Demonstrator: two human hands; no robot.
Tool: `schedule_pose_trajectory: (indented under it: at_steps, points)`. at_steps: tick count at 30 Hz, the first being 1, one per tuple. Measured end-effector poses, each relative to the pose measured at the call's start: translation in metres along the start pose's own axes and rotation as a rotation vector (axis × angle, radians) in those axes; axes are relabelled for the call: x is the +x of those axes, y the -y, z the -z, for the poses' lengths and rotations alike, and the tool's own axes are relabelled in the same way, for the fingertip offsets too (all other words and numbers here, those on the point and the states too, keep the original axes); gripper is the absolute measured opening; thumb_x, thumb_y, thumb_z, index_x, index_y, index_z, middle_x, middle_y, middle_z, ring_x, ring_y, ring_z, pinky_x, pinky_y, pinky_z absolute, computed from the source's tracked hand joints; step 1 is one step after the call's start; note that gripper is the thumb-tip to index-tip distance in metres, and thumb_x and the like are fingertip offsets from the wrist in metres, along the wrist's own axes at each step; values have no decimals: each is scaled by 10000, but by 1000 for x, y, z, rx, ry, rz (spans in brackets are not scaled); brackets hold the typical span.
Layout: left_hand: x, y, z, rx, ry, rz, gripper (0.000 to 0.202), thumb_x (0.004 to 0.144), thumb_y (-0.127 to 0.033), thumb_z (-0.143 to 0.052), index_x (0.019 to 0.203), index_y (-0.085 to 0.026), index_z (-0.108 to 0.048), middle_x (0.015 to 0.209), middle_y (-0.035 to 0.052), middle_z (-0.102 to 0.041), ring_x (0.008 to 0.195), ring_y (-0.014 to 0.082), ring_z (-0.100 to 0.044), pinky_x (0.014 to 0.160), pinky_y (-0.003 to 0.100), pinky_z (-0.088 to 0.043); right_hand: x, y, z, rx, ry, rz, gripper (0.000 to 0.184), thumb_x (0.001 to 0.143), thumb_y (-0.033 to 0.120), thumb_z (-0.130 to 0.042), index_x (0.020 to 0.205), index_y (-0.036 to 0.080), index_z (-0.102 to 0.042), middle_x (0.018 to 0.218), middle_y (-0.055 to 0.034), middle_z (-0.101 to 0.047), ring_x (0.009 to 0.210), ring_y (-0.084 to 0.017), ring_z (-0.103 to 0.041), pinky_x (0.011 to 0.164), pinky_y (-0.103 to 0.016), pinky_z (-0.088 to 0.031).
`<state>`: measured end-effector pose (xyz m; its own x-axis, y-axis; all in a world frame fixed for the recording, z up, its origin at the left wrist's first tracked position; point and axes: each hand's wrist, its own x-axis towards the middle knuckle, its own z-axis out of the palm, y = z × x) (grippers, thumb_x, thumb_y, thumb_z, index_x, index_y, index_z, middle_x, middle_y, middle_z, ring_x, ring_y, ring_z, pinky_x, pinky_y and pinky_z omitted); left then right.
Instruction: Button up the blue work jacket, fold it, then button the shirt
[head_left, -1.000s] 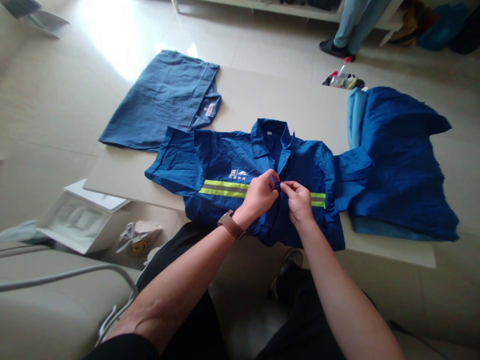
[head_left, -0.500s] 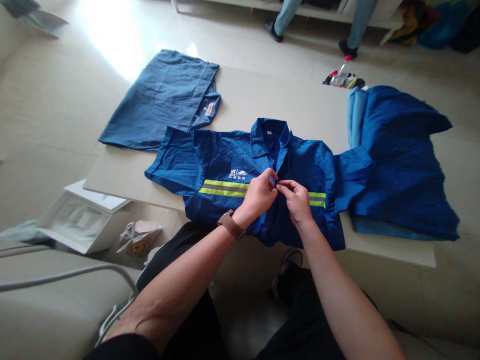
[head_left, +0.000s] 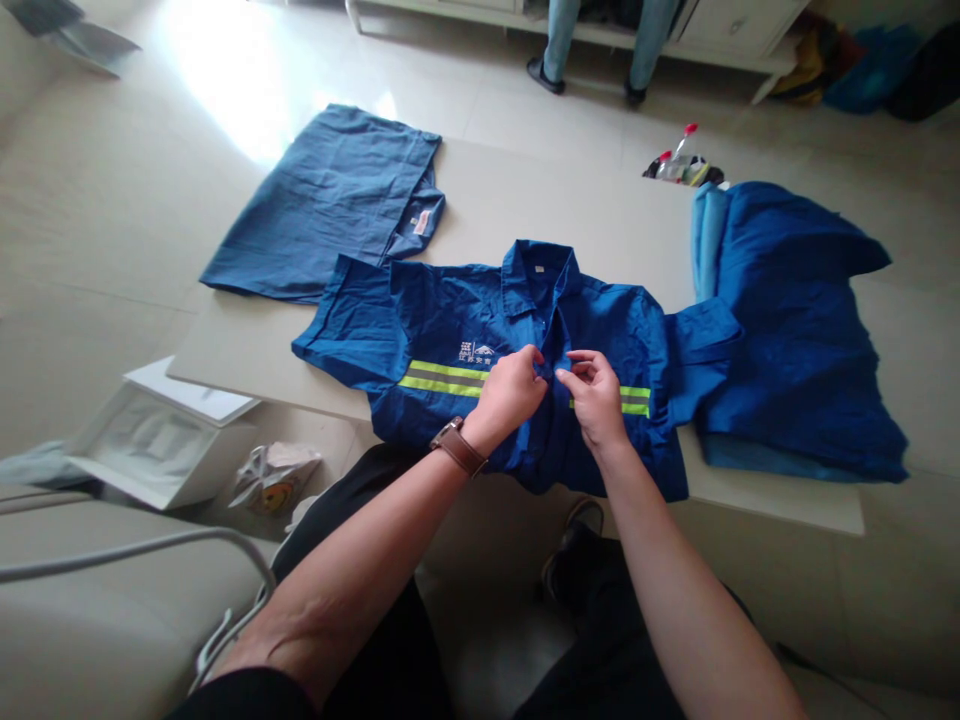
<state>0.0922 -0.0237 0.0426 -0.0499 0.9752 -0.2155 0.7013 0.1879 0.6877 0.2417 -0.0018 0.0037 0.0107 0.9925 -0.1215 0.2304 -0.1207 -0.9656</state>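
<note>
A wristwatch with a broad brown leather strap and a metal case point(head_left: 457, 447) sits on the bare left forearm point(head_left: 337, 570), just behind the left hand point(head_left: 508, 396). The right forearm point(head_left: 682, 600) is bare too, and the right hand point(head_left: 596, 398) wears nothing. Loose black trousers point(head_left: 360, 510) cover the legs, and a dark shoe with a pale sole point(head_left: 581, 530) shows beyond the near knee.

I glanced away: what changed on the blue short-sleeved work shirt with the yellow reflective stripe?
The right hand has opened and let go of the shirt's front edge, moving away from the left hand, which stays curled at that edge. The shirt lies as before on the pale board.
</note>
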Motion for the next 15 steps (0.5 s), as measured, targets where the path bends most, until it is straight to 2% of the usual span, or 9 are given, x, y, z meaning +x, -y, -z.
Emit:
schedule_pose_trajectory:
  at_steps: [4,8,10,12,15]
  points:
    - [-7,10,3,244,116,-30,313,940,-162,-514,1213,-145,-664,1140,135,-679,1047,253,-674,912,350,-529,-8,-1,-5,-238,166,68,440,809,373,-682,1214,223,-597,1063,-75,-681,947,-239,-657,900,-412,-547]
    - [-15,14,7,353,180,-42,371,976,-205,-464,1300,-154,-639,1216,155,-637,1111,283,-659,967,395,-541,-19,-4,-8,-555,349,187,399,924,337,-575,1306,222,-592,1258,-141,-688,1198,-308,-626,1064,-491,-480]
    - [-18,14,10,365,163,-61,437,962,-219,-487,1382,-163,-592,1300,157,-615,1189,302,-625,1013,425,-532,-21,-5,-7,-661,349,219,428,917,298,-581,1337,217,-580,1275,-154,-683,1198,-318,-623,1042,-483,-489]
    - [-21,15,12,365,153,-92,555,945,-216,-494,1497,-156,-492,1459,162,-547,1317,309,-553,1080,449,-503,-21,-3,-5,-716,306,216,440,893,241,-581,1333,214,-577,1203,-142,-706,1111,-305,-654,966,-440,-515]
    - [-25,18,12,383,211,-126,691,942,-203,-463,1615,-150,-320,1681,119,-324,1509,291,-369,1180,487,-430,-19,0,-1,-734,245,148,380,875,201,-552,1252,214,-600,963,-80,-723,864,-250,-678,792,-352,-509]
